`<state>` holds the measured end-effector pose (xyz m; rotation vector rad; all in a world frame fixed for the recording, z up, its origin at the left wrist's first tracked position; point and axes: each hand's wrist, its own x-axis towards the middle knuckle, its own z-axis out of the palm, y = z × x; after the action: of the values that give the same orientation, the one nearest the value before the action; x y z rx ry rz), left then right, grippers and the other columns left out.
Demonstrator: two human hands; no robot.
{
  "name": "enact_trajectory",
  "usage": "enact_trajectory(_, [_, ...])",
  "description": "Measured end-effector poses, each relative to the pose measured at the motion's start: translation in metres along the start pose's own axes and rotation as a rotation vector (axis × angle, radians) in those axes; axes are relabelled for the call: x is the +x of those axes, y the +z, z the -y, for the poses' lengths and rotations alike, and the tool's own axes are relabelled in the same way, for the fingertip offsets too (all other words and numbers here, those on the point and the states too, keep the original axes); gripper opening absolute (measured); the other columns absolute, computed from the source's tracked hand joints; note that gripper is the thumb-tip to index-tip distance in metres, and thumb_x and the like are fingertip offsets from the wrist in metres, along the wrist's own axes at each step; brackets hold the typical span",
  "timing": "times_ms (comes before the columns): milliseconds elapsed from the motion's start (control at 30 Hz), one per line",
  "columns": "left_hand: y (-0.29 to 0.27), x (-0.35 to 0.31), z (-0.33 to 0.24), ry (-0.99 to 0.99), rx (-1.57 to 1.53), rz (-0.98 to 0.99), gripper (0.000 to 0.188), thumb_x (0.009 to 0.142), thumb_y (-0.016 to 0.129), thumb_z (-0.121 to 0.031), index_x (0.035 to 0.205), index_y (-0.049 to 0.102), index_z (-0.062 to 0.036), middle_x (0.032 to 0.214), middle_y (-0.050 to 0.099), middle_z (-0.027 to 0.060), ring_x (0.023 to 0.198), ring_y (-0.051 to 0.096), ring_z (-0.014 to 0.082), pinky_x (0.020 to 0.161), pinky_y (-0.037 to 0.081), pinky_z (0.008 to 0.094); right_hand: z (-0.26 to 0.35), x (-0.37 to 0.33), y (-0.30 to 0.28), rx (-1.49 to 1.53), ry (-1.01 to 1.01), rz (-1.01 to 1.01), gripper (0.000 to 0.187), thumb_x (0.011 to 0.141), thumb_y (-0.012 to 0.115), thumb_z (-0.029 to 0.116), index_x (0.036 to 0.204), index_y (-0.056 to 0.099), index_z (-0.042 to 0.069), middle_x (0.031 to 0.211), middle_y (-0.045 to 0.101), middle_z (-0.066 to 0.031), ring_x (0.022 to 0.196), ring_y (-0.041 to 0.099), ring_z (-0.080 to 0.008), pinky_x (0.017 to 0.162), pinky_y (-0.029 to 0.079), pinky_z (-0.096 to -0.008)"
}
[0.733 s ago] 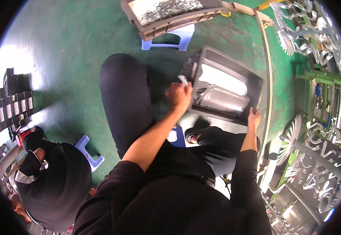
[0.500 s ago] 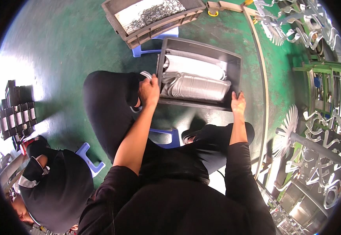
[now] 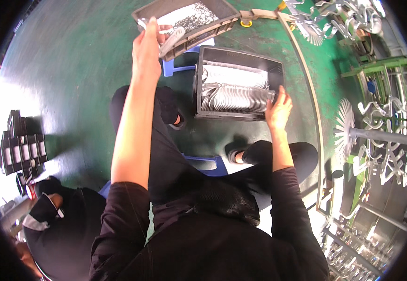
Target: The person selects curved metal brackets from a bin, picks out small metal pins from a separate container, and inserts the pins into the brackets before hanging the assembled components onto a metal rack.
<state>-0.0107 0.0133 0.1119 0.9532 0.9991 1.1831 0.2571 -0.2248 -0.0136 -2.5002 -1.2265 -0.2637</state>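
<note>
My left hand [image 3: 146,51] is raised at the near left corner of the far grey bin [image 3: 199,37], which contains many small shiny metal pieces. Its fingers are closed round a curved silver metal part [image 3: 172,42]. The nearer black bin [image 3: 241,115] holds two rows of flat silver metal parts [image 3: 234,97], stacked closely side by side. At that bin's near right corner is my right hand [image 3: 279,111], fingers stretched and apart, beside the end of the front row. Whether it touches the rim or the parts, I cannot tell.
A blue stool [image 3: 175,63] stands under the far bin, another [image 3: 208,165] between my legs. To the right, racks carry hanging metal parts [image 3: 390,159] and a finned disc [image 3: 345,124]. Black crates [image 3: 23,152] are stacked at left, near a seated person [image 3: 68,229].
My left hand has left the black bin's left side and moved up to the far bin with the metal part. My right hand has shifted slightly at the bin's corner, fingers now spread.
</note>
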Motion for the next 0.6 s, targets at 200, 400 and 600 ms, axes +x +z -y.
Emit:
enact_trajectory(200, [-0.001, 0.053, 0.024, -0.355, -0.225, 0.174, 0.043, 0.09, 0.046, -0.042, 0.095, 0.05, 0.0007, 0.06, 0.046, -0.0006, 0.067, 0.059, 0.0168, 0.068, 0.055, 0.0461, 0.078, 0.025, 0.01, 0.396, -0.619, 0.416, 0.025, 0.074, 0.058, 0.007, 0.099, 0.061, 0.011, 0.103, 0.055, -0.0069, 0.095, 0.053, -0.0272, 0.077, 0.047, -0.0362])
enact_trajectory(400, [-0.004, 0.033, 0.03, -0.492, -0.264, 0.477, 0.041, 0.09, 0.038, -0.034, 0.1, 0.053, 0.0034, 0.064, 0.049, 0.0012, 0.061, 0.056, 0.0173, 0.067, 0.054, 0.0459, 0.126, 0.044, 0.041, 0.032, -1.049, 0.658, 0.016, 0.073, 0.058, 0.013, 0.087, 0.064, 0.014, 0.088, 0.056, -0.0013, 0.092, 0.055, -0.0213, 0.071, 0.05, -0.0327])
enact_trajectory(600, [-0.02, 0.022, 0.041, -0.541, -0.328, 0.546, 0.041, 0.091, 0.043, -0.034, 0.111, 0.05, 0.0005, 0.084, 0.053, 0.0022, 0.084, 0.056, 0.0166, 0.08, 0.047, 0.0453, 0.115, 0.052, 0.0, 0.464, -0.627, 0.616, 0.013, 0.069, 0.067, 0.009, 0.08, 0.063, 0.004, 0.085, 0.062, -0.0047, 0.077, 0.061, -0.0239, 0.067, 0.049, -0.032])
